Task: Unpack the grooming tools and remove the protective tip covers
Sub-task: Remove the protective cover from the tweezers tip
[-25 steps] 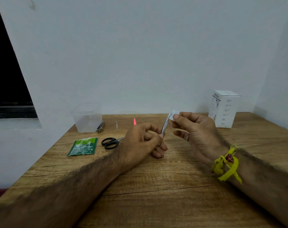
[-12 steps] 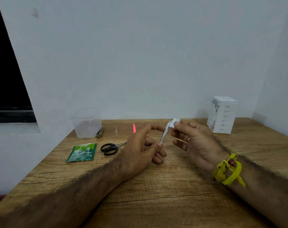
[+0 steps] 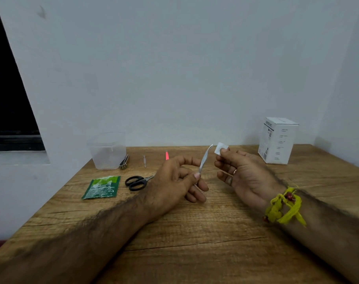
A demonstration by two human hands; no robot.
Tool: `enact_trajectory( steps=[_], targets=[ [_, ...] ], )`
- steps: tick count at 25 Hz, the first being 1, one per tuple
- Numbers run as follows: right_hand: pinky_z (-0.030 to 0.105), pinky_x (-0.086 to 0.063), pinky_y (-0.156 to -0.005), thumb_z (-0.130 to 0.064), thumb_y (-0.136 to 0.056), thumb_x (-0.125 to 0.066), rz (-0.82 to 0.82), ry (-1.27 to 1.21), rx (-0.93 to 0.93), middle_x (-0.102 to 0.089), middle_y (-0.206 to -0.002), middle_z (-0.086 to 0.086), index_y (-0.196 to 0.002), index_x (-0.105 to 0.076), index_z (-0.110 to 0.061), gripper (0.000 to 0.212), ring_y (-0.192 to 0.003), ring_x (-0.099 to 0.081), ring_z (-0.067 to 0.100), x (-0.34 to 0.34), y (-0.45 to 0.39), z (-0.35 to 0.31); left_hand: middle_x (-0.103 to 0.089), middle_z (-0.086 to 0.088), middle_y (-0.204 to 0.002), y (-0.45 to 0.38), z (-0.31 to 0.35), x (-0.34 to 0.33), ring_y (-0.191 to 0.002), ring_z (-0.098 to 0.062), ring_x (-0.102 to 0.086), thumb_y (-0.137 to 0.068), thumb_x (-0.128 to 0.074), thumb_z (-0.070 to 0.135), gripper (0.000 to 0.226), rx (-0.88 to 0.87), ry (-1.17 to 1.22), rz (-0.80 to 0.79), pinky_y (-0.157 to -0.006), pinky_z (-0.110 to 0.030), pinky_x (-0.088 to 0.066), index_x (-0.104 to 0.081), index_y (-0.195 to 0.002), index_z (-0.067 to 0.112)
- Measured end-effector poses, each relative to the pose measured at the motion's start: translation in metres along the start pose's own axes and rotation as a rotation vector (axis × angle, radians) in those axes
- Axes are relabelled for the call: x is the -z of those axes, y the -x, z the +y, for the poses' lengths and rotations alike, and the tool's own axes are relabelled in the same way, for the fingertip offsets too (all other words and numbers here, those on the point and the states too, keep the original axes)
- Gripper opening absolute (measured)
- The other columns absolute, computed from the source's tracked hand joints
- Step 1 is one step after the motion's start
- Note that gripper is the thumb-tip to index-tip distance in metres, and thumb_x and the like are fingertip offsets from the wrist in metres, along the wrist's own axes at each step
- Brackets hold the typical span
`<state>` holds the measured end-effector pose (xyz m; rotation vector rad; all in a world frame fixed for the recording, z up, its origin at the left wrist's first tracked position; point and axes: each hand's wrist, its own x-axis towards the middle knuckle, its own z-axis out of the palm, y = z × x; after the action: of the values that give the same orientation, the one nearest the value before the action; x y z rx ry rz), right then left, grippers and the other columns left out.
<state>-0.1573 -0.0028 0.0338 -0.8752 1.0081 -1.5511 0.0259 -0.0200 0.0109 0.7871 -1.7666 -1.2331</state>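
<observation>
- While both forearms are stretched over the brown wood-grain bench [image 3: 195,242], a slim curved silver metal tweezer [image 3: 204,159] is pinched low on its shaft by the thumb and fingers of the left hand [image 3: 174,181], with its bent tip pointing up and slightly to the right.
- A small pale translucent tip cover [image 3: 220,149] is pinched between the thumb and forefinger of the right hand [image 3: 244,175], which is raised just off the bench with the other fingers loosely curled.
- The cover is seen just beside the tweezer tip and apart from it, a narrow gap of wall showing between the two.
- The two hands are held near each other at the middle of the bench, the left lower and nearer the camera, the right a little higher.
- A ring is worn on one finger of the right hand, and a yellow knotted thread band [image 3: 283,206] is tied round that wrist.
- Left of the left hand, black-handled small scissors [image 3: 136,182] are laid flat, and further left a torn green foil sachet [image 3: 101,187].
- Along the far edge a clear plastic lidded tub [image 3: 108,150] is stood, with a metal nail clipper [image 3: 124,161] touching or just beside its right side.
- A thin pale metal pick [image 3: 144,160] and a slim pink-red stick [image 3: 167,155] are laid further right along that edge.
- A white printed cardboard box [image 3: 278,140] is stood upright at the far right, well apart from the hands.
</observation>
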Motion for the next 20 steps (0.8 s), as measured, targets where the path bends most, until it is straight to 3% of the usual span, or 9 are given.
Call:
enact_trajectory(
  steps=[20],
  targets=[
    [0.025,-0.051,-0.058,-0.013,-0.092,-0.067,0.02,0.02,0.09,-0.07,-0.078,0.003,-0.085,-0.067,-0.011,0.007,-0.071,-0.066,0.012,-0.0092,0.0096,0.0004,-0.077,-0.011,-0.081,0.0025,0.0053,-0.0061,-0.066,-0.026,-0.076,-0.102,-0.055,0.007,0.017,0.014,-0.093,0.029,-0.058,-0.026,-0.059,-0.056,-0.114,0.02]
  ],
)
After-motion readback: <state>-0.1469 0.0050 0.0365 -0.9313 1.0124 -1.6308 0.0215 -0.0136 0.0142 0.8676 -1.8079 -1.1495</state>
